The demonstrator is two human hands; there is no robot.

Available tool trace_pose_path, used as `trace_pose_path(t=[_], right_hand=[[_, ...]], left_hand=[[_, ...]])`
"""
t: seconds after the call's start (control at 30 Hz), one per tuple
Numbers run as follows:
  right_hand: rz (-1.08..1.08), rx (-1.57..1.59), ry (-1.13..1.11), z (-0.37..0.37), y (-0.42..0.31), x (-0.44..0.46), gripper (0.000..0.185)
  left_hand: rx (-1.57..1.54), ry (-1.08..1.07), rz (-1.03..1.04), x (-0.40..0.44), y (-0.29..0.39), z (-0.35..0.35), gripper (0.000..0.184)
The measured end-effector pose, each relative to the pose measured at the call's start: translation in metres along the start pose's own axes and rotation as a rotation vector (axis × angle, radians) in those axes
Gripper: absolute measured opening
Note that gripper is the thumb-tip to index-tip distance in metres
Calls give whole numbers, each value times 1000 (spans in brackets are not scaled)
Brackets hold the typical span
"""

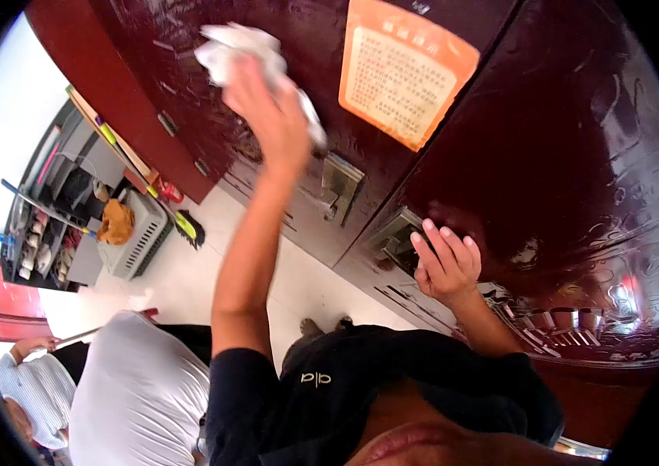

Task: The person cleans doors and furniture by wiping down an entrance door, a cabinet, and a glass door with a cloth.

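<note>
A white cloth point(240, 46) is bunched under my left hand point(263, 105), which presses it against the dark red door panel point(158, 46); the fingers are slightly blurred. My right hand point(446, 264) holds nothing visible. Its fingers are extended beside the metal door handle point(398, 237), in front of the other glossy door panel point(563, 155); whether they touch it I cannot tell. A second handle point(341, 186) lies below the cloth, across the seam between the panels. An orange-bordered paper notice point(407, 74) is stuck on the door above the handles.
At the left are a grey crate point(139, 237) with a brown cloth point(116, 221) on top, a shelf of items point(38, 241) and a broom point(187, 225) on the pale floor point(228, 225). Two other people, one in grey point(139, 388) and one in stripes point(34, 388), are at lower left.
</note>
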State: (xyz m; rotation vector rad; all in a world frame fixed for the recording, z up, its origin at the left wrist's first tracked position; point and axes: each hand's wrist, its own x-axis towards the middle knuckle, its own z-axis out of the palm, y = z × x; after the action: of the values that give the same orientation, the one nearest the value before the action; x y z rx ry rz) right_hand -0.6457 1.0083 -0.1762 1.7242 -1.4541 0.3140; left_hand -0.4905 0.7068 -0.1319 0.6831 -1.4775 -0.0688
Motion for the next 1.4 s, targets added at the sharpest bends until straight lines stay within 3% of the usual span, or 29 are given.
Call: trace_pose_path(t=[0.1, 0.2, 0.27, 0.3, 0.33, 0.37, 0.43, 0.57, 0.7, 0.73, 0.8, 0.9, 1.0, 1.1, 1.2, 1.3, 1.37, 1.4], right_hand=[[-15, 1, -20, -3, 2, 0, 41], [0, 19, -43, -3, 2, -3, 40], [7, 19, -30, -2, 2, -2, 39], [6, 8, -22, -3, 3, -2, 39], [11, 6, -37, -3, 2, -4, 41], [7, -9, -48, -4, 4, -4, 41], [17, -34, -72, -5, 3, -5, 41], [73, -36, -61, -8, -4, 0, 41], [132, -88, -39, -3, -9, -2, 47], [142, -132, -46, -2, -11, -2, 52], [152, -192, -55, 1, -14, -3, 52], [147, -245, -64, 0, -14, 0, 51], [139, -248, -49, -4, -14, 3, 51], [135, -224, -41, -5, -14, 5, 50], [146, -214, -27, -8, -14, 7, 47], [141, -209, -20, -7, -12, 7, 46], [135, -205, -20, -8, -13, 6, 45], [133, -205, -16, -11, -13, 6, 44]], left_hand=[[-153, -223, 348, -62, 70, -14, 51], [-174, -520, 695, -67, 106, -30, 44], [-62, -404, 913, -38, 106, -21, 48], [-44, -392, 932, -5, 108, -14, 45], [-75, -210, 924, 15, 100, 1, 41], [-219, -159, 862, 47, 102, 12, 39], [-123, 84, 846, 116, 109, 22, 34], [-112, 66, 605, 233, 122, 4, 42], [-141, 99, 799, 189, 103, 14, 38], [-127, 47, 848, 151, 100, 12, 33], [-198, -309, 987, 77, 75, 1, 27], [-185, -405, 1118, 54, 66, -17, 32], [-268, -350, 1110, 94, 83, -7, 39], [-200, -59, 1106, 181, 119, 8, 32], [-248, -7, 869, 280, 151, 8, 31], [-226, 48, 827, 314, 189, -6, 39], [-198, -132, 639, 286, 207, -16, 39], [-267, -29, 869, 258, 180, 6, 30]])
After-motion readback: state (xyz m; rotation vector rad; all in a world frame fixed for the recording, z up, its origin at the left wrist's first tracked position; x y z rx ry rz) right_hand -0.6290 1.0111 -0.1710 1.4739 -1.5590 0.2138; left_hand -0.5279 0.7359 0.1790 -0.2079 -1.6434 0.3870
